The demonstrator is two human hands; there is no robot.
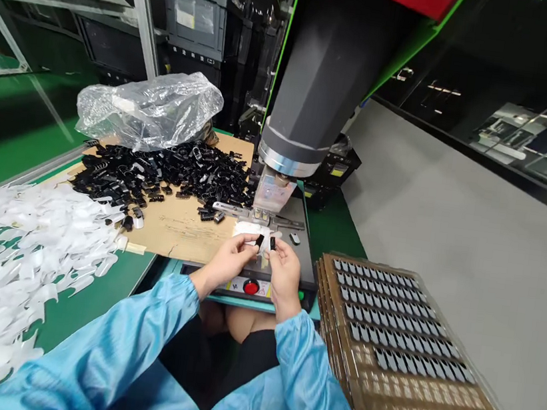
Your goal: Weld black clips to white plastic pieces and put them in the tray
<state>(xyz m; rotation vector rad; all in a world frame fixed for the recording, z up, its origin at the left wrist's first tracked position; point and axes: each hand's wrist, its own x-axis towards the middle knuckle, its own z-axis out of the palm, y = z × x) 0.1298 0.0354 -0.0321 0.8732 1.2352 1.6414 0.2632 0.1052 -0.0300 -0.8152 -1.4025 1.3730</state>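
Blue sleeves [143, 356] nearest, reaching forward. Left hand [228, 259] pinching a white piece [248, 231], right hand [282, 270] pinching a small black clip [272, 242], both grips closed, held together over the press base [297, 252] near the tabletop's front edge, probably for mating. Loose black clips [166, 174] heaped at left within reach.
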